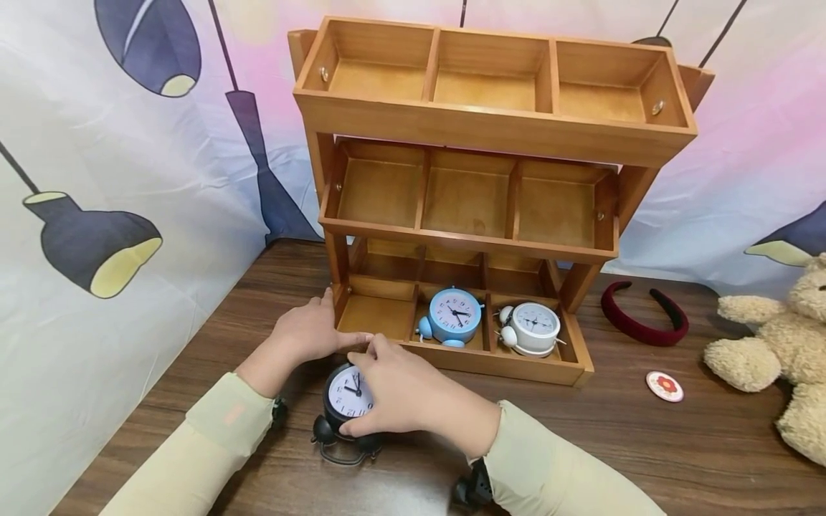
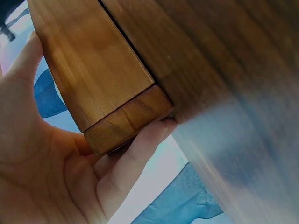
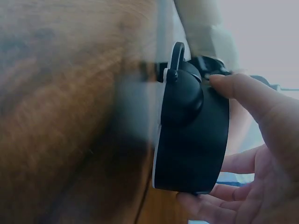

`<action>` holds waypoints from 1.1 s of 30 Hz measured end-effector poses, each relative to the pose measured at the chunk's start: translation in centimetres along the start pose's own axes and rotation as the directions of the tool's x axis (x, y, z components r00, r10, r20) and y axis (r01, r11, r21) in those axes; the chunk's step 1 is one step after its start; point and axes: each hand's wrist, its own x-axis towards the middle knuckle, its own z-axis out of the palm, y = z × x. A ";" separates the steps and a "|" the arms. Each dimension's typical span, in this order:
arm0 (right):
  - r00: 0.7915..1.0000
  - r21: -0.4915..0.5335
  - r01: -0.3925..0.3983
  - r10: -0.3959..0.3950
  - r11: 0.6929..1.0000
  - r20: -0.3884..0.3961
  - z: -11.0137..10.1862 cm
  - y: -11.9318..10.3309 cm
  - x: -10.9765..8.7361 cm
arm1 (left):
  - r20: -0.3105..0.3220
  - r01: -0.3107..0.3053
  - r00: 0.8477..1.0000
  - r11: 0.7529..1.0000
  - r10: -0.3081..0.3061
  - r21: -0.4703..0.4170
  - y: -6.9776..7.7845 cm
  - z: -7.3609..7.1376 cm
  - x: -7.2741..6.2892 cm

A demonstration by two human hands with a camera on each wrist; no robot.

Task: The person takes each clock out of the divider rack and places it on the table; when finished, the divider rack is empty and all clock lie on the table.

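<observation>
My right hand (image 1: 413,387) holds a black twin-bell alarm clock (image 1: 348,390), thumb near the bells and fingertips at the opposite end. Its white dial faces up, with bells and handle toward me. From the side, the right wrist view shows the black case (image 3: 194,140) of the clock close over the table. My left hand (image 1: 306,333) grips the front left corner of a three-tier wooden shelf (image 1: 497,369). In the left wrist view its fingers (image 2: 135,156) curl round the corner block, the thumb at the board's edge.
A blue alarm clock (image 1: 454,315) lies in the bottom tier's middle compartment and a white one (image 1: 532,330) in the right compartment. To the shelf's right are a dark red headband (image 1: 635,330), a round flower badge (image 1: 665,386) and a teddy bear (image 1: 796,344).
</observation>
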 end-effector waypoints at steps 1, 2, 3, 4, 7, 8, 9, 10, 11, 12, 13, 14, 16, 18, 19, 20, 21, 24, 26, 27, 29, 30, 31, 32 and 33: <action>1.000 -0.004 -0.002 0.002 1.000 0.009 0.2 -0.2 0.1 | 0.000 -0.001 1.000 1.000 0.001 0.001 0.0 0.0 0.0; 1.000 -0.011 -0.004 0.005 1.000 0.016 0.5 -0.4 0.2 | -0.002 -0.003 1.000 1.000 0.003 0.002 0.0 0.0 0.0; 1.000 -0.019 -0.007 0.008 1.000 0.021 0.7 -0.5 0.3 | -0.004 -0.005 1.000 1.000 0.005 0.002 0.0 0.1 0.0; 1.000 -0.025 -0.012 0.012 1.000 0.025 0.9 -0.7 0.4 | -0.007 -0.007 1.000 1.000 0.007 0.002 0.0 0.1 0.0; 0.999 -0.053 -0.021 0.023 0.998 0.029 1.4 -1.0 0.6 | -0.011 -0.009 1.000 1.000 0.009 -0.001 0.0 0.1 0.0; 0.999 -0.065 -0.022 0.024 0.998 0.027 1.6 -1.1 0.7 | -0.011 -0.010 1.000 1.000 0.010 -0.002 0.0 0.0 0.0; 0.999 -0.072 -0.022 0.024 0.997 0.026 1.7 -1.2 0.8 | -0.011 -0.009 1.000 1.000 0.009 -0.003 0.0 0.0 0.0; 0.999 -0.079 -0.022 0.023 0.997 0.024 1.8 -1.2 0.8 | -0.010 -0.008 1.000 1.000 0.008 -0.004 0.0 0.0 0.0; 1.000 -0.086 -0.021 0.023 0.996 0.020 1.9 -1.3 0.9 | -0.008 -0.008 1.000 1.000 0.008 -0.005 0.0 0.0 0.0; 1.000 -0.093 -0.022 0.024 0.995 0.016 2.1 -1.4 1.0 | -0.007 -0.007 1.000 1.000 0.007 -0.006 0.0 0.0 0.0; 1.000 -0.099 -0.021 0.022 0.995 0.012 2.1 -1.4 1.0 | -0.007 -0.006 1.000 1.000 0.006 -0.007 0.0 0.0 -0.1; 1.000 -0.106 -0.021 0.022 0.994 0.007 2.2 -1.5 1.1 | -0.006 -0.006 1.000 1.000 0.006 -0.007 0.0 0.0 -0.1; 1.000 -0.115 -0.025 0.025 0.993 0.000 2.4 -1.6 1.2 | -0.006 -0.005 1.000 1.000 0.005 -0.009 0.0 0.0 -0.1; 1.000 -0.124 -0.028 0.028 0.992 -0.005 2.4 -1.7 1.3 | -0.006 -0.005 1.000 1.000 0.005 -0.012 -0.1 0.0 -0.1; 1.000 -0.128 -0.029 0.028 0.991 -0.007 2.5 -1.7 1.3 | -0.006 -0.005 1.000 1.000 0.005 -0.012 -0.1 0.0 -0.1; 1.000 -0.133 -0.029 0.028 0.991 -0.009 2.5 -1.7 1.3 | -0.007 -0.005 1.000 1.000 0.005 -0.013 -0.1 0.1 0.0; 1.000 -0.135 -0.029 0.028 0.990 -0.011 2.5 -1.7 1.3 | -0.007 -0.005 1.000 1.000 0.005 -0.013 -0.1 0.1 0.0; 1.000 -0.139 -0.027 0.025 0.990 -0.017 2.6 -1.7 1.3 | -0.007 -0.005 1.000 1.000 0.004 -0.013 -0.1 0.1 0.0; 0.999 -0.138 -0.029 0.026 0.990 -0.018 2.6 -1.7 1.3 | -0.006 -0.003 1.000 1.000 0.003 -0.013 -0.1 0.1 0.1; 0.999 -0.135 -0.030 0.028 0.990 -0.017 2.6 -1.7 1.3 | -0.004 -0.002 1.000 1.000 0.002 -0.013 -0.1 0.1 0.1; 0.999 -0.122 -0.034 0.033 0.992 -0.010 2.6 -1.7 1.2 | -0.002 -0.003 1.000 1.000 0.003 -0.012 -0.1 0.2 0.1; 0.999 -0.109 -0.034 0.034 0.993 -0.005 2.6 -1.6 1.2 | -0.001 -0.003 1.000 1.000 0.003 -0.012 -0.1 0.2 0.1; 0.999 -0.096 -0.034 0.034 0.995 -0.001 2.6 -1.6 1.1 | -0.001 -0.004 1.000 1.000 0.004 -0.010 -0.1 0.2 0.1; 0.999 -0.082 -0.035 0.035 0.996 0.001 2.5 -1.5 1.0 | 0.000 -0.005 1.000 1.000 0.005 -0.009 -0.1 0.1 0.1; 0.999 -0.069 -0.036 0.036 0.997 -0.002 2.3 -1.3 0.9 | 0.000 -0.006 1.000 1.000 0.006 -0.005 -0.1 0.1 0.1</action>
